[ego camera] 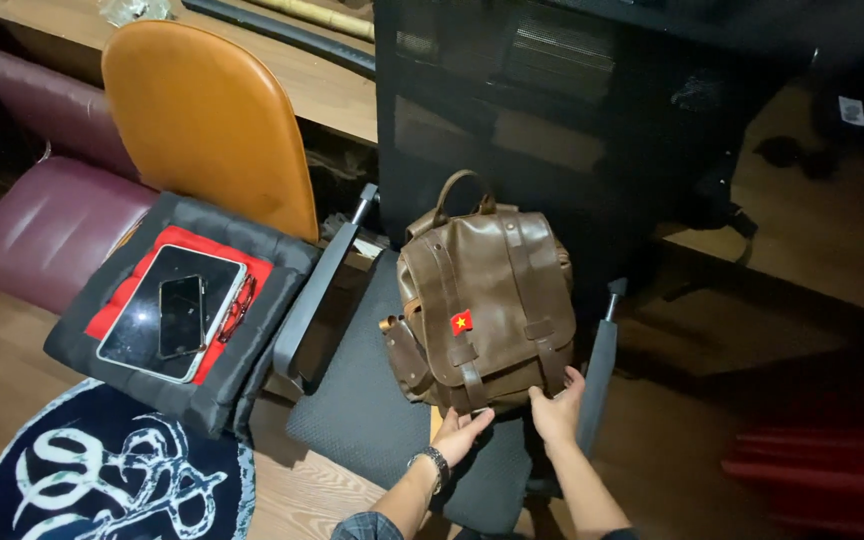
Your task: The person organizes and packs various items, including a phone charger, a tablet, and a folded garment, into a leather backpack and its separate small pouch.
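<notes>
Open seat fabric [357, 400] left of the backpack [487, 300] — armrests [320, 300] hem both sides, backrest [512, 110] behind.

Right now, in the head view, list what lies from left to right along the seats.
Maroon chair → tablet with phone on it → red glasses → brown leather backpack, left hand and right hand at its base.

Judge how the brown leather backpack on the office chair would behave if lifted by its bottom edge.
The backpack stands upright with smooth panels, so it is probably fairly stiff and filled, not floppy. Both the left hand and right hand touch only its bottom edge; lifted there it may tip forward. Its top handle looks the steadier grip.
</notes>
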